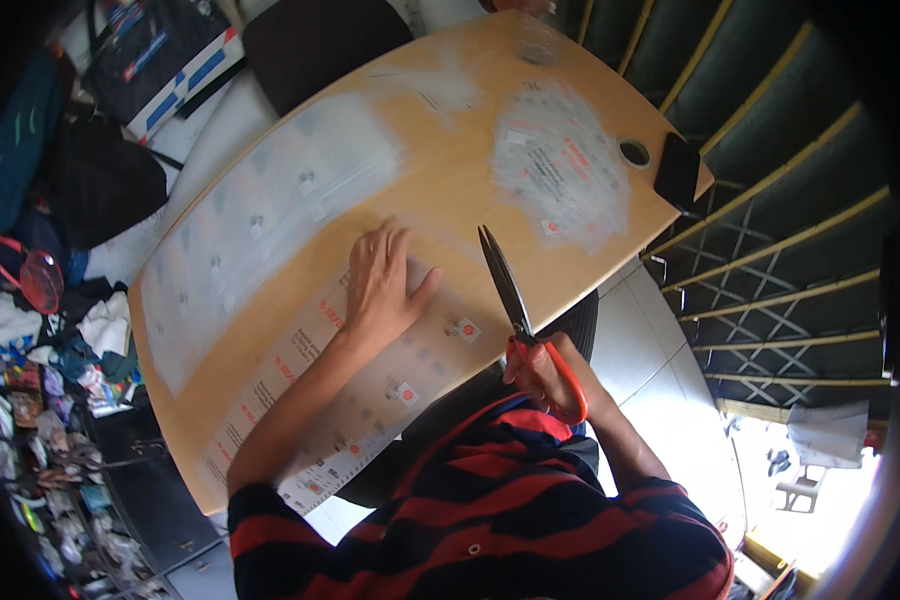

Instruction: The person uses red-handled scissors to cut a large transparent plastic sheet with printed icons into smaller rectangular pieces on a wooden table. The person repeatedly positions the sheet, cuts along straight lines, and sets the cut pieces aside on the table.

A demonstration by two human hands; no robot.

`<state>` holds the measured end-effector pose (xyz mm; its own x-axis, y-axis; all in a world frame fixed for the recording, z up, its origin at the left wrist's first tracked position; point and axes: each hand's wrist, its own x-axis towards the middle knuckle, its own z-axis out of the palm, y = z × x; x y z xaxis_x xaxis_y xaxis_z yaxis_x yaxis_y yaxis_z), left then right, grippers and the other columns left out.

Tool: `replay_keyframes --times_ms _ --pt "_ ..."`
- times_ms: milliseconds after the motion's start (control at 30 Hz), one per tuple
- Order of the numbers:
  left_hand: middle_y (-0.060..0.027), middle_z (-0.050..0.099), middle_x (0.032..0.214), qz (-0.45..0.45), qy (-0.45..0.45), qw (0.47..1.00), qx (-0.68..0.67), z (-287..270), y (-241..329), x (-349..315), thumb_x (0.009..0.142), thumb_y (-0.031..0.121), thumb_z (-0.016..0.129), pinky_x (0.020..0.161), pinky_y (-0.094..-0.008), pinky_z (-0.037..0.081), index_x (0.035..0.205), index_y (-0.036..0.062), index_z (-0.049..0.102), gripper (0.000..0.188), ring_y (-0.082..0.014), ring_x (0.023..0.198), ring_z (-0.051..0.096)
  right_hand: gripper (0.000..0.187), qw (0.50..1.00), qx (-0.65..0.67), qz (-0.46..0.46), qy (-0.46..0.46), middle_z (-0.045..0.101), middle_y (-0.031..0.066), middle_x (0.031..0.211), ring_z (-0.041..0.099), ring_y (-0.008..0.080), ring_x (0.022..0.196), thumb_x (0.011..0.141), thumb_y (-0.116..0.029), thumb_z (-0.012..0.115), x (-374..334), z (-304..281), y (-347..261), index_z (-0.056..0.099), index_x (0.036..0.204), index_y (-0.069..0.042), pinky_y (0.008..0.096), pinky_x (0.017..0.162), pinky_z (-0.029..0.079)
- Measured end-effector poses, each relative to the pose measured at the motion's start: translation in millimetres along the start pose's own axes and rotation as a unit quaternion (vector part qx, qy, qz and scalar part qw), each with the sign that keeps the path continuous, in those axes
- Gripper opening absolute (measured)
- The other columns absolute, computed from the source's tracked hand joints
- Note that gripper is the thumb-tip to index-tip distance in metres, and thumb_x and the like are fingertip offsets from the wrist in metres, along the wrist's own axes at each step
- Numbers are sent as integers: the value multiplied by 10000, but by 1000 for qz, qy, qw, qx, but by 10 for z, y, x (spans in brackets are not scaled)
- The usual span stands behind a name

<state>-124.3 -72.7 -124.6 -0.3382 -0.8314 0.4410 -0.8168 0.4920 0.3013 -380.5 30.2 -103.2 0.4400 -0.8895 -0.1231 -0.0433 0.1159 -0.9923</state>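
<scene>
My right hand (542, 368) grips a pair of scissors (511, 292) by its orange-red handles. The long dark blades point away from me over the table's near edge and look nearly closed. My left hand (378, 280) lies palm down with its fingers stretched out and the thumb apart. Under it is a long translucent printed plastic sheet (355, 400) with red and black print and small square labels, running along the near side of the table. Beyond lies another long translucent sheet (260, 230). At the right, cut translucent pieces form a loose pile (560, 165).
The wooden table (450, 215) has a roll of tape (634, 152) and a black phone (678, 170) at its right end. A dark chair (315, 45) stands behind it. Bags (105, 180) and clutter lie left; a metal folding gate (770, 270) stands right.
</scene>
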Motion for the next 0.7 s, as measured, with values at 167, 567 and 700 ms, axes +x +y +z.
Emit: replay_keyframes --times_ms 167,567,700 --pt "-312 393 1465 -93 -75 980 161 395 339 264 884 347 691 1133 -531 282 1401 -28 426 692 -497 1368 341 673 985 98 -107 -89 510 79 529 564 205 500 1015 -555 396 -231 -46 407 578 694 7 328 510 463" --pt "-179 703 963 -127 182 961 -168 60 -264 1777 896 136 663 734 -391 531 1029 -21 683 207 -287 818 693 619 930 -145 219 -256 644 194 700 626 353 692 907 -616 578 -532 -375 1248 707 867 -12 439 693 484" --pt "-187 676 982 -35 176 984 -7 135 -714 2512 882 227 684 762 -404 521 1053 -28 658 309 -329 848 674 618 929 -211 177 -248 649 130 661 623 257 627 903 -647 565 -489 -319 1314 742 845 -58 398 635 470"
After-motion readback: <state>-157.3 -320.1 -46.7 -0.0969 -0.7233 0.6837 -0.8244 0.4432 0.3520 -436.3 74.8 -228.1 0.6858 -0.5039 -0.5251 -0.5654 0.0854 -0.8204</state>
